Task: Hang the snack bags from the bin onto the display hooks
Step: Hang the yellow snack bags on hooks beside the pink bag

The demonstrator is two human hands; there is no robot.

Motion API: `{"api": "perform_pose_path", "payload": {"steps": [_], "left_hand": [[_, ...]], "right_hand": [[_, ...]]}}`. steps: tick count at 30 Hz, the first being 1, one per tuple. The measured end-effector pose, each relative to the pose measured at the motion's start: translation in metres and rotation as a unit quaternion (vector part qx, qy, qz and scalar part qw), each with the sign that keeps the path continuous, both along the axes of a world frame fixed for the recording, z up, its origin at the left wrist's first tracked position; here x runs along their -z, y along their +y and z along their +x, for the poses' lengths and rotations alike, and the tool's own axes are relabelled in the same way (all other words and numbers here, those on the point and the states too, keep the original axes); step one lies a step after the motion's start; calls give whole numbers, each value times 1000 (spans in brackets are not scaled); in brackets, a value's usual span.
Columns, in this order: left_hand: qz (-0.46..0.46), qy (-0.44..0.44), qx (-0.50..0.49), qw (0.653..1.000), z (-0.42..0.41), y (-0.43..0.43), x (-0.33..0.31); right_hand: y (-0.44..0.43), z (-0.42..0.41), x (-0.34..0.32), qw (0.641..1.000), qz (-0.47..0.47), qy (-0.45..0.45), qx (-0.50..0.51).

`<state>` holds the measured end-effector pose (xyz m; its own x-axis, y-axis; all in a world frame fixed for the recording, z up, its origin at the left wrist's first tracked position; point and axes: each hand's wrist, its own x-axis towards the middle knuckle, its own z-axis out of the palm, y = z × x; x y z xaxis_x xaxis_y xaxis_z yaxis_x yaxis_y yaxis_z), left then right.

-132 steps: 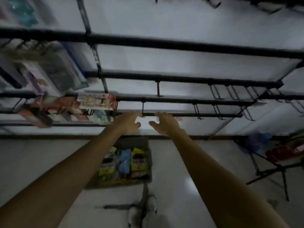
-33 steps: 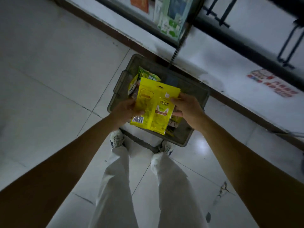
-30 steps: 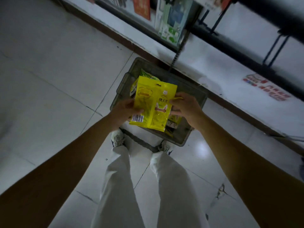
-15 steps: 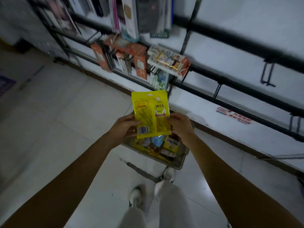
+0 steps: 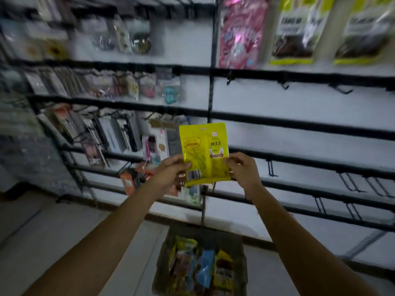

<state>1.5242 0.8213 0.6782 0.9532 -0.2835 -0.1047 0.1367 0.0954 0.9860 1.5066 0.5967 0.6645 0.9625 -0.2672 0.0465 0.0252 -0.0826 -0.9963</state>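
Observation:
A yellow snack bag [image 5: 203, 150] with a barcode at its lower left stands upright in front of the display rack. My left hand [image 5: 171, 174] pinches its lower left edge and my right hand [image 5: 241, 169] pinches its lower right edge. Down on the floor sits the grey bin [image 5: 240, 244], holding several more snack bags [image 5: 201, 268] in yellow, blue and green. Bare black display hooks [image 5: 271, 168] stick out of the rail just right of my right hand, with more hooks [image 5: 350, 184] further right.
The black rail rack [image 5: 299, 124] spans the white wall. Its left half is crowded with hanging goods [image 5: 119, 135]. A pink bag [image 5: 241, 33] and yellow-edged bags [image 5: 295, 30] hang at the top right. Pale floor tiles [image 5: 53, 231] lie at the left.
Both hands lifted the yellow bag out of the bin and raised it to the height of the middle rails. The view swung up from the floor to the rack.

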Motion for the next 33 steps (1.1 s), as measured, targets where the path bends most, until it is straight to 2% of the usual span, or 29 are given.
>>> {"api": "perform_pose_path", "payload": {"steps": [3,10,13,14,17,22,26,30,33], "left_hand": [[-13,-48,9,999,4,-21,-53],[-48,-159,1,986,-1,-84,-147],[-96,-180,-12,979,-11,-116,-171],[-105,-186,-16,977,-16,-127,-175],[-118,-207,-25,971,-36,-168,-185],[-133,-208,-43,968,-60,-225,-183],[-137,-207,-41,968,-73,-262,-174],[-46,-260,16,964,-88,-292,-162],[8,-327,48,944,-101,-311,-152]], "right_hand": [[-18,-5,-57,998,3,-61,34],[-64,-25,-146,976,-54,-186,101],[-84,-41,-176,947,-142,-222,186],[-88,-47,-182,943,-160,-230,178],[-97,-63,-193,953,-159,-247,70],[-124,-81,-201,946,-175,-252,102],[-158,-94,-199,964,-136,-214,85],[-195,-109,-185,965,-81,-223,110],[-220,-120,-174,964,-61,-226,128]]}}
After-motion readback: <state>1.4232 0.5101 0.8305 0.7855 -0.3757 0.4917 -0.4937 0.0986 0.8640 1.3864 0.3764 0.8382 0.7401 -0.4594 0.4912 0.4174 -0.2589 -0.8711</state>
